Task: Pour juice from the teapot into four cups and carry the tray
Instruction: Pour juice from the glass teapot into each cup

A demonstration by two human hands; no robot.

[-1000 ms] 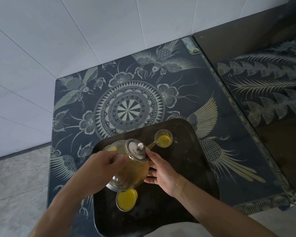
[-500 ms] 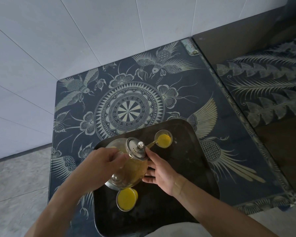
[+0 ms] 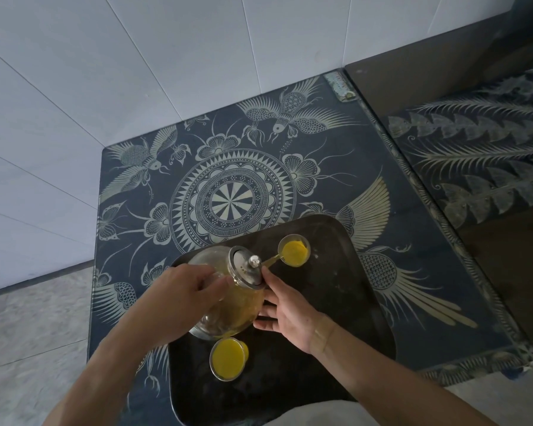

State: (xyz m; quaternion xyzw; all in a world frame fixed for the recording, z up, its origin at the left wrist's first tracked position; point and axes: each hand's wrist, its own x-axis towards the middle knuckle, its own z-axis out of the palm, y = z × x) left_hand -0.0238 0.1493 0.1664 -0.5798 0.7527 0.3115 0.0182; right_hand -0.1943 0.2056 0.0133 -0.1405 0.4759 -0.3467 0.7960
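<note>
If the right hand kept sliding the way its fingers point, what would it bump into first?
The right hand points at the teapot, and its fingers already seem to rest against the glass side, so the teapot comes first, though depth is hard to judge.

- A dark blue tabletop [image 3: 345,167] patterned in pale gold, with a round mandala at its centre, birds, flowers and butterflies around it.
- A white tiled wall [image 3: 166,56] behind and to the left of the tabletop.
- A grey stone floor [image 3: 28,327] at lower left.
- A second dark patterned surface [image 3: 490,167] with fern-like leaves on the right.
- A small printed label [image 3: 340,86] at the tabletop's far right corner.
</note>
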